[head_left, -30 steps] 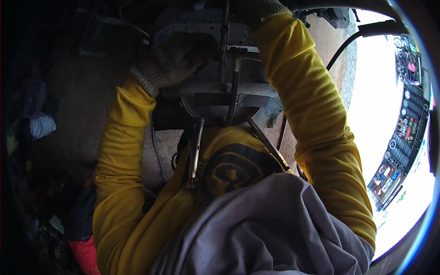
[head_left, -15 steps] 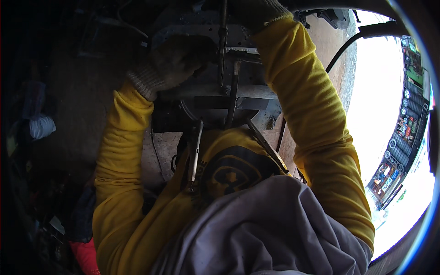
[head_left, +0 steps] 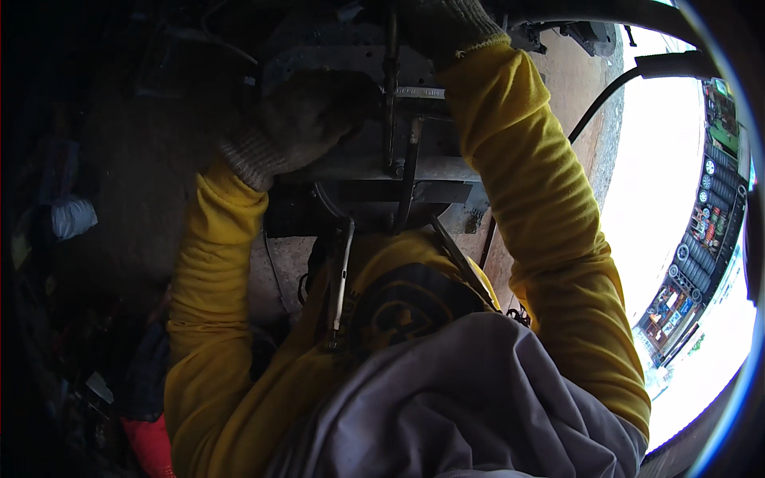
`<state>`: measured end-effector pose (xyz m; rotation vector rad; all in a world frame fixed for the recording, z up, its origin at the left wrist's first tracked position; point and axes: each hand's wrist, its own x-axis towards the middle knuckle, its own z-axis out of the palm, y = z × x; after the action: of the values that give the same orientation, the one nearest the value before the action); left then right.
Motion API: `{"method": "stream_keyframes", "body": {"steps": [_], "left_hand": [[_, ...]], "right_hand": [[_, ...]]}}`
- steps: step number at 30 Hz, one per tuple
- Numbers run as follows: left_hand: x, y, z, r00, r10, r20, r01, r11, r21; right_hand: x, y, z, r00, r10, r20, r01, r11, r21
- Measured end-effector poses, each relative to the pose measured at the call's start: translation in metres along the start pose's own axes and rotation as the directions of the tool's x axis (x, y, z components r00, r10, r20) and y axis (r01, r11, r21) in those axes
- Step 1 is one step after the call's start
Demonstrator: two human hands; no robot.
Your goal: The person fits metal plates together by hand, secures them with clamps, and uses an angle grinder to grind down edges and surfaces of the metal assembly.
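Observation:
My left hand (head_left: 307, 119), in a knitted work glove, is curled at the left end of a metal wrench (head_left: 421, 93) with raised marks on its shank. Shadow covers most of those fingers. Beyond the upright dark rod (head_left: 390, 88), the wrench runs right toward my right sleeve. My right hand (head_left: 450, 28), gloved too, reaches up at the top edge; its fingers are lost in the dark. Between the hands is a dark metal frame with a holed plate (head_left: 319, 60) and a crosswise tube (head_left: 438, 168). A short dark bar (head_left: 411, 159) slants below the wrench.
Two narrow metal arms, one pale (head_left: 343, 275) and one dark (head_left: 462, 259), reach down toward my body. A black hose (head_left: 602, 99) curves at the right. White cloth or plastic (head_left: 73, 217) lies at the left. Stacked tyres (head_left: 696, 267) show outside.
The metal frame, wrench and hose sit slightly lower in the picture. My left hand has dropped a little; both hands keep nearly the same pose.

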<state>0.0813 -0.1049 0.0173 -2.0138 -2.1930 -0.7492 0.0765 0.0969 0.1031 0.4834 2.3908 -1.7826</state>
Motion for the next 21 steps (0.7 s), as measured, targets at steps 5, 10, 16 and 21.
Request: {"method": "stream_keyframes", "body": {"steps": [5,10,16,21], "left_hand": [[0.003,-0.001,0.002,0.999,0.021,-0.033,-0.020,0.999,0.031],[-0.001,-0.002,0.003,0.999,0.014,-0.039,-0.013,1.000,0.025],[0.005,-0.006,0.000,0.996,0.074,-0.043,-0.075,0.997,-0.029],[-0.012,-0.011,-0.008,0.903,-0.429,0.002,0.122,0.252,-0.960]], "right_hand": [[0.012,0.021,-0.001,1.000,0.015,0.004,-0.015,1.000,0.024],[0.010,0.007,-0.005,0.986,-0.142,0.083,0.162,0.926,-0.342],[0.012,0.023,-0.009,0.969,-0.238,0.065,0.246,0.917,-0.315],[0.020,0.031,0.003,0.961,-0.260,0.098,0.278,0.918,-0.283]]}}
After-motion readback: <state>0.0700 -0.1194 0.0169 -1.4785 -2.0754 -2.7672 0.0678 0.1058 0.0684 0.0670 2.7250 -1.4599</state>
